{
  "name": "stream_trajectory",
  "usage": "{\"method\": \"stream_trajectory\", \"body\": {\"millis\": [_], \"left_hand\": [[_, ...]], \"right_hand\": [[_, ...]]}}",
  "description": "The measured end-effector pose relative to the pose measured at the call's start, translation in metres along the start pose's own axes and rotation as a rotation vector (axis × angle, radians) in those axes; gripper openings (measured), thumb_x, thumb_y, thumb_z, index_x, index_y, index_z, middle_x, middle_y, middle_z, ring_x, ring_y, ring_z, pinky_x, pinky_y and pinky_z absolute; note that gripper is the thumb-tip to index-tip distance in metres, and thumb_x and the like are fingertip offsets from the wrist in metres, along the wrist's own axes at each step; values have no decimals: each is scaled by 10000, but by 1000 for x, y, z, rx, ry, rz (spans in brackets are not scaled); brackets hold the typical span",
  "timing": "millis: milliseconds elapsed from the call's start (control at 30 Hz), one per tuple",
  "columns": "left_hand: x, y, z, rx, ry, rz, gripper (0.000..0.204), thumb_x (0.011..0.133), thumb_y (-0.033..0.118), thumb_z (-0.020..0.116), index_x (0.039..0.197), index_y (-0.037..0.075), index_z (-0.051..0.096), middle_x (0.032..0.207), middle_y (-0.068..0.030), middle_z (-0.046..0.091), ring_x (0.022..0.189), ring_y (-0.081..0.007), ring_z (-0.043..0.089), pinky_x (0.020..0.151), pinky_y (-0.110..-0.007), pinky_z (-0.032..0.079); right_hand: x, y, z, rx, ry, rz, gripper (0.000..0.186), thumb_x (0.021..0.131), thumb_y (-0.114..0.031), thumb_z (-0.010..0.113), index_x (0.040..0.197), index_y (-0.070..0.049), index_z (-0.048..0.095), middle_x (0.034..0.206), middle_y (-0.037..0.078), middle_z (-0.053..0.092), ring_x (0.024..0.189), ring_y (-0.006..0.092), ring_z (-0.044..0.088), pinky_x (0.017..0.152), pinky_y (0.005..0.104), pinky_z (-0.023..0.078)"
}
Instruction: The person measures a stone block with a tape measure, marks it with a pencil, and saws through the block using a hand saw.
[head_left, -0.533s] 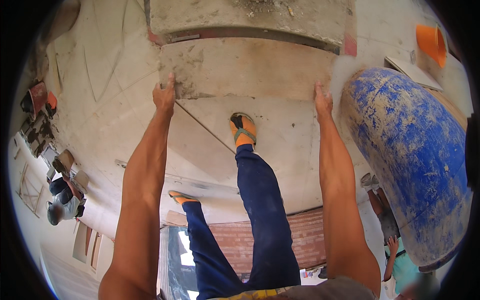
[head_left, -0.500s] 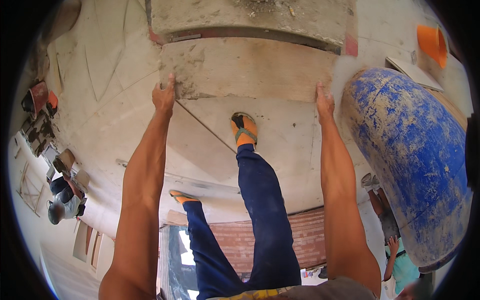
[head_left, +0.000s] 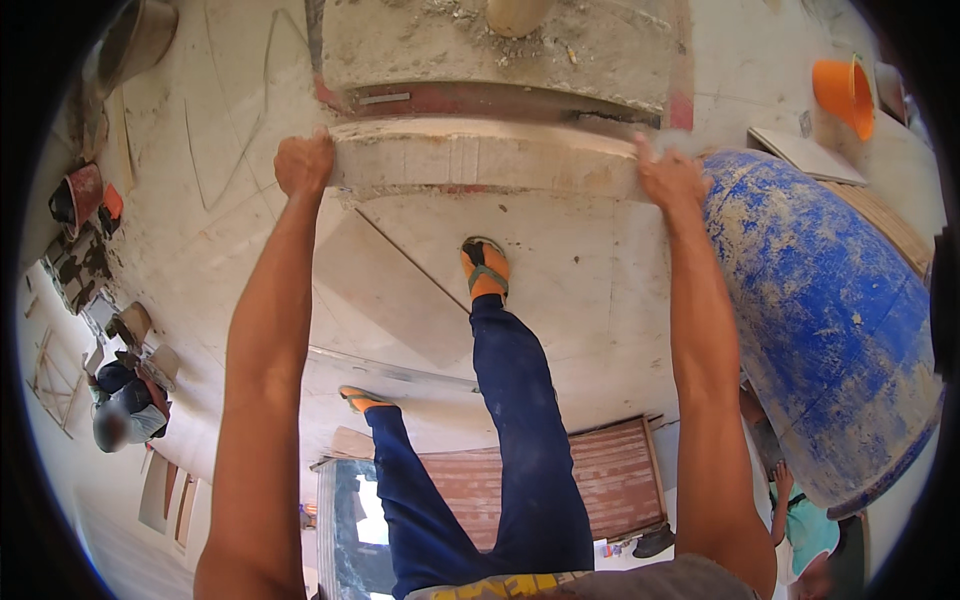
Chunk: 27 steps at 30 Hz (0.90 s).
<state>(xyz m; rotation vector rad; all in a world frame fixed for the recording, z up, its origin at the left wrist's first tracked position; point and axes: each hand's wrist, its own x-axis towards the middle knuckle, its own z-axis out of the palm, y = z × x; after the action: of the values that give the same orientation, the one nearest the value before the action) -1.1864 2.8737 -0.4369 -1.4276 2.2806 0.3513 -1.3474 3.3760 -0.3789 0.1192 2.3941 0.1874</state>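
A long, pale, dusty board, which looks like wood, lies crosswise in front of me, its narrower side facing me. My left hand is closed in a fist at the board's left end. At the right end my right hand grips the board with bent fingers, one finger reaching along its top; this hand is slightly smeared. Just beyond the board is a dusty grey slab-like surface with red edges, and the board's far side is hidden.
A big blue drum, smeared with dried mud, lies to my right. Past it sit an orange bucket and a pale panel. My sandalled foot stands on the pale floor. One person is at far left, another at lower right.
The board has tipped, so its broad face gives way to a narrower side. My left hand has turned into a fist, and my right hand has shifted slightly right.
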Motion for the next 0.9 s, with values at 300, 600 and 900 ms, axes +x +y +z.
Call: {"method": "stream_trajectory", "body": {"millis": [300, 600, 900], "left_hand": [[-4, 1, -14, -191, 29, 75, 877, 948, 737, 581, 1248, -77, 712, 1218, -321, 724, 1182, -448, 701, 1036, -508, 526], [-296, -383, -65, -490, 0, 83, 331, 987, 286, 691, 1171, 12, 713, 953, -200, 716, 890, -362, 691, 810, -436, 547], [-708, -747, -47, -767, -319, -1354, 327, 866, 307, 748, 1070, 52, 731, 984, -176, 755, 961, -406, 720, 891, -565, 550]], "right_hand": [[-68, -159, 47, -169, 337, -781, 763, 851, -161, 807, 1545, -204, 493, 1329, 141, 602, 1274, 353, 606, 1025, 554, 497], [-142, -181, 10, -199, 130, -681, 959, 717, -41, 854, 1561, -159, 414, 1386, 148, 597, 1262, 395, 624, 1028, 528, 545], [-373, -157, -9, -473, 48, -550, 1250, 652, -383, 963, 1644, -29, 289, 1499, 238, 559, 1376, 382, 573, 1136, 452, 490]]}}
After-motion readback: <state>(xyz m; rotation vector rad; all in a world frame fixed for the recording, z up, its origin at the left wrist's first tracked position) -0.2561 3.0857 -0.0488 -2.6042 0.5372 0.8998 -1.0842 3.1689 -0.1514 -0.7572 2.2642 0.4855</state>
